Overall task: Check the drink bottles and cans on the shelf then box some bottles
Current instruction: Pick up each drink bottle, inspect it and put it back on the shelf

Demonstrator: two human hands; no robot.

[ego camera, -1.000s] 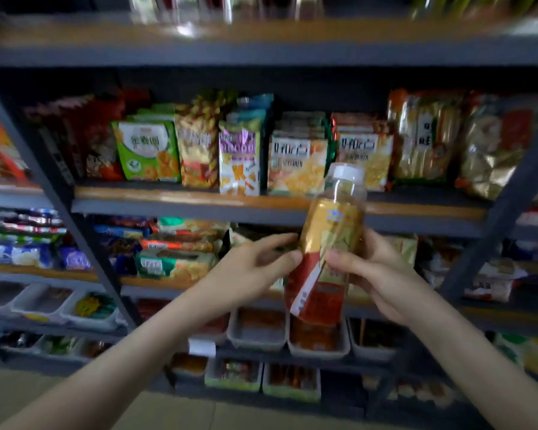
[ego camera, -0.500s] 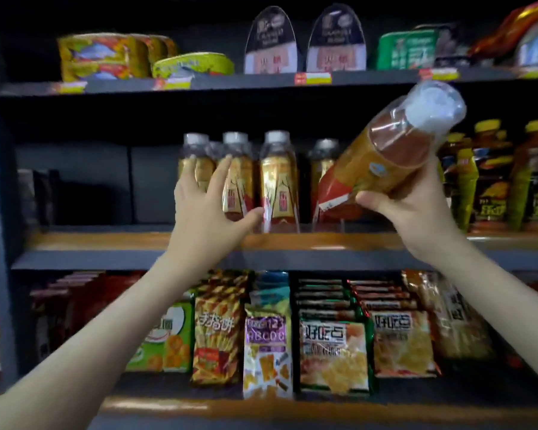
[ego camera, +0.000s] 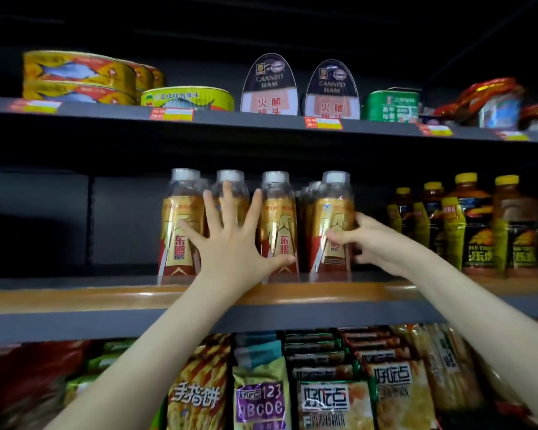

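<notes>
Although four gold-label bottles (ego camera: 180, 231) stand at the front edge of the middle shelf (ego camera: 75, 299), more behind are hard to count. The left hand (ego camera: 230, 243), grip wide, lies flat on the second bottle (ego camera: 230, 175), hiding its label. The right hand (ego camera: 376, 243) has its grip around the rightmost bottle (ego camera: 334, 209). Four dark bottles (ego camera: 475, 225) stand beside.

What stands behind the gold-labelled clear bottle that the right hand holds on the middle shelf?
Behind the gold-labelled clear bottle, gripped by the right hand, tops of more such bottles show. Their bodies and number are covered.
</notes>
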